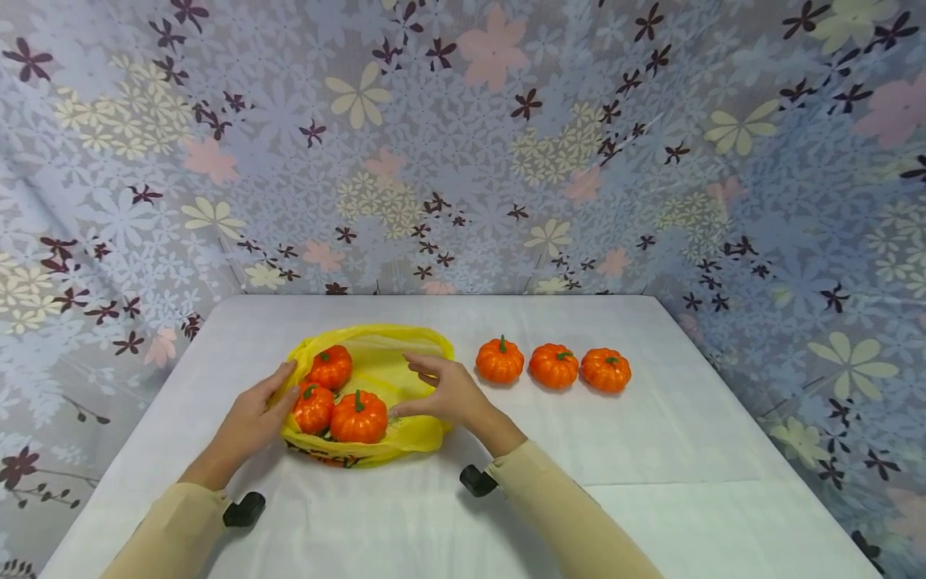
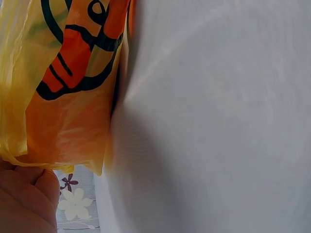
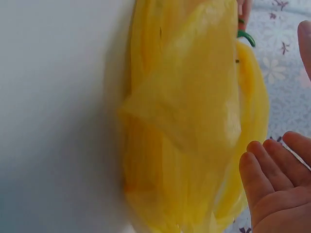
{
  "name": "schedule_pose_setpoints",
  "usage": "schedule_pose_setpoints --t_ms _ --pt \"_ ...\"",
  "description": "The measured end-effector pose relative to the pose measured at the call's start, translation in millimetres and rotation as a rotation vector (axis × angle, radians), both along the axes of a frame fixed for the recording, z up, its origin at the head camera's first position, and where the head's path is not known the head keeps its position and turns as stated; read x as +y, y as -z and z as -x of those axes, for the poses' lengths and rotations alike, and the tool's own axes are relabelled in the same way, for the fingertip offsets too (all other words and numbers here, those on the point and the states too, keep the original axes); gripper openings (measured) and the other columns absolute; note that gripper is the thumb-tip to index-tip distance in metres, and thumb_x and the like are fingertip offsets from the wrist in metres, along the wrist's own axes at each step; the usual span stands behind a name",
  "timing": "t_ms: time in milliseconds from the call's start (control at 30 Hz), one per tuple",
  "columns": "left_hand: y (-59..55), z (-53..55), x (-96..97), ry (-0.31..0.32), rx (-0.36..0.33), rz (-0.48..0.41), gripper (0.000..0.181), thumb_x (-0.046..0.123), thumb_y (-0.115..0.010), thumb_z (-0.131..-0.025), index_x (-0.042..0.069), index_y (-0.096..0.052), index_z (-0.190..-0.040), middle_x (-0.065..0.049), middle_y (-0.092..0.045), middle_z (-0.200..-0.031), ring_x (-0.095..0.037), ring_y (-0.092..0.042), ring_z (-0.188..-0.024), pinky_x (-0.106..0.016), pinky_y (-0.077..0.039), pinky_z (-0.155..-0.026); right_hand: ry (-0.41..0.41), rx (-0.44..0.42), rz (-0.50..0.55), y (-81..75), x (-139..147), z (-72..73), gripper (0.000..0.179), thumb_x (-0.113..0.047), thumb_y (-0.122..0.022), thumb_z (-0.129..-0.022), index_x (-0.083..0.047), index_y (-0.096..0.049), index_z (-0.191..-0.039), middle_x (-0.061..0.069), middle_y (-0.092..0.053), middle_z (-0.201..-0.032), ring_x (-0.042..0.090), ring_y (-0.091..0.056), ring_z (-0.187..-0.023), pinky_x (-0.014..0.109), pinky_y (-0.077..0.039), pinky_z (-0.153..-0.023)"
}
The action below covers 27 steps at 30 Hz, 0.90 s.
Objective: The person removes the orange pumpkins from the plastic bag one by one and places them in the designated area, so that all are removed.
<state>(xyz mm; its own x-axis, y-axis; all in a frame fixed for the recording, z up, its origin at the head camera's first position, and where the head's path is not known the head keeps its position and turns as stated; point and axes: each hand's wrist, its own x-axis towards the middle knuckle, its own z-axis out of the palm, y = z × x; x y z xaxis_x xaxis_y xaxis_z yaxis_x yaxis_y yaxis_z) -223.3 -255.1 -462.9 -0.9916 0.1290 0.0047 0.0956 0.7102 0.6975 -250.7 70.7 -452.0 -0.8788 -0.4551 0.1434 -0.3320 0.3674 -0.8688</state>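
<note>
A yellow plastic bag lies on the table with its mouth spread wide. Inside, toward its left, sit a back pumpkin, a left pumpkin and a front pumpkin, all small and orange with green stems. My left hand grips the bag's left edge; in the left wrist view its fingers meet the rim. Over the bag's right side, my right hand is held with fingers spread and nothing in it. The right wrist view shows its palm beside the bag.
To the bag's right, three more small pumpkins stand in a row: a left one, a middle one and a right one. A white cloth covers the table. Behind it hangs a flowered curtain.
</note>
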Motion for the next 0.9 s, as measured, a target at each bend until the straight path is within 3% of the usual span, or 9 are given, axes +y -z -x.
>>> schedule_pose_setpoints --t_ms 100,500,700,900 --pt "0.4 -0.3 -1.0 -0.001 -0.005 -0.001 0.071 0.051 -0.041 -0.106 0.011 -0.021 -0.161 -0.022 -0.019 -0.163 -0.049 -0.018 -0.147 -0.066 -0.020 -0.115 -0.016 -0.014 0.000 1.4 -9 -1.5 0.088 -0.032 -0.092 -0.073 -0.012 -0.051 -0.149 0.006 -0.053 -0.148 0.030 -0.050 -0.135 0.040 -0.043 -0.109" --pt "0.0 1.1 -1.8 0.020 0.035 -0.014 0.071 0.049 -0.042 -0.106 0.008 -0.023 -0.160 -0.023 -0.019 -0.163 -0.049 -0.018 -0.147 -0.065 -0.020 -0.115 -0.052 -0.093 -0.021 0.8 -36 -9.1 0.089 -0.031 -0.092 -0.075 -0.012 -0.048 -0.150 0.005 -0.047 -0.153 0.021 -0.046 -0.138 0.036 -0.044 -0.109" --pt "-1.2 -0.2 -1.9 0.030 0.068 -0.016 0.070 0.048 -0.043 -0.107 0.007 -0.025 -0.160 -0.023 -0.022 -0.162 -0.049 -0.021 -0.146 -0.065 -0.021 -0.115 -0.062 -0.077 -0.065 6.2 -43 -11.8 0.092 -0.034 -0.093 -0.073 -0.012 -0.049 -0.150 0.003 -0.048 -0.153 0.024 -0.046 -0.138 0.032 -0.045 -0.107" --pt "0.1 -1.6 -2.7 0.021 0.050 -0.019 0.069 0.048 -0.042 -0.107 0.008 -0.024 -0.160 -0.022 -0.021 -0.163 -0.048 -0.020 -0.147 -0.064 -0.020 -0.116 -0.049 -0.075 -0.114 11.5 -50 -14.7 0.093 -0.037 -0.092 -0.073 -0.010 -0.048 -0.151 0.002 -0.048 -0.152 0.028 -0.047 -0.137 0.033 -0.045 -0.107"
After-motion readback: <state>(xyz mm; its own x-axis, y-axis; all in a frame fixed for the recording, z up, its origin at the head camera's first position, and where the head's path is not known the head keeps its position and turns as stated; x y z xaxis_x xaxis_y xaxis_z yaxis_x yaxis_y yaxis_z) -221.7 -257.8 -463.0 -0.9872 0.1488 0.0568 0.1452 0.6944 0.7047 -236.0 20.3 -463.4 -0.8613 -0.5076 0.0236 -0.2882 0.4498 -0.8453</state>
